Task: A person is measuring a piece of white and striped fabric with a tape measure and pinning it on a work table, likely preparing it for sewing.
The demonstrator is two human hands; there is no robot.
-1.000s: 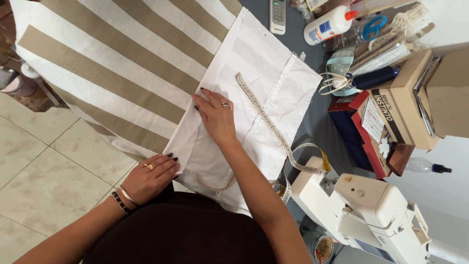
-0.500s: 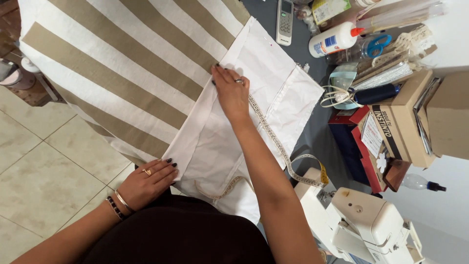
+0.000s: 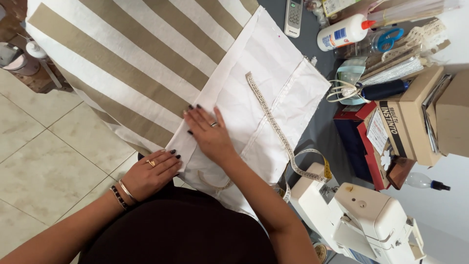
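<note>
Beige-striped cloth (image 3: 132, 63) covers the table, with the white fabric (image 3: 264, 93) on top near the edge. The right hand (image 3: 207, 134) presses it flat, fingers spread; the left hand (image 3: 151, 173) steadies its near edge beside the measuring tape (image 3: 273, 122).

my right hand (image 3: 211, 137) hides part of the white folded cloth (image 3: 264, 105); the white sewing machine (image 3: 364, 220) and beige striped fabric (image 3: 132, 54) run off frame.

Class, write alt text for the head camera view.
Both hands, left hand and right hand, press flat on white cloth beside striped fabric. A tape measure crosses the cloth; a sewing machine sits nearby.
</note>
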